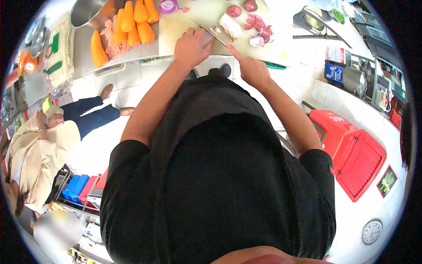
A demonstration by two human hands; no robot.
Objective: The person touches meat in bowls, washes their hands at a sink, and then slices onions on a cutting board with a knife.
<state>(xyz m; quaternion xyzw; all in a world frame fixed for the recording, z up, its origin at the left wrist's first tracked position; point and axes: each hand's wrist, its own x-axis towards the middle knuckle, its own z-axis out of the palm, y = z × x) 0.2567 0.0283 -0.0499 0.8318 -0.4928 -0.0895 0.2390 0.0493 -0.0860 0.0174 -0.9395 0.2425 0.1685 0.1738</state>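
My right hand (pixel 254 70) grips a knife (pixel 213 32), index finger stretched along the blade's back. The blade slants up and left over the pale cutting board (pixel 187 23). My left hand (pixel 191 48) is closed, fingers curled, on a pale purplish onion (pixel 206 39) beside the blade; most of it is hidden. Right of the knife lies a whitish chunk (pixel 231 26). Beyond it are whole red onions (pixel 234 11) and loose purple onion pieces (pixel 264 33). A cut onion half (pixel 168 6) sits at the board's upper left.
Peeled carrots (pixel 127 20) are heaped left of the board, near a metal pot (pixel 90 13). A bagged pale bundle (pixel 60 50) lies farther left. Another person (pixel 44 136) is at the left. On my right stands a red cooler box (pixel 332 130), lid open.
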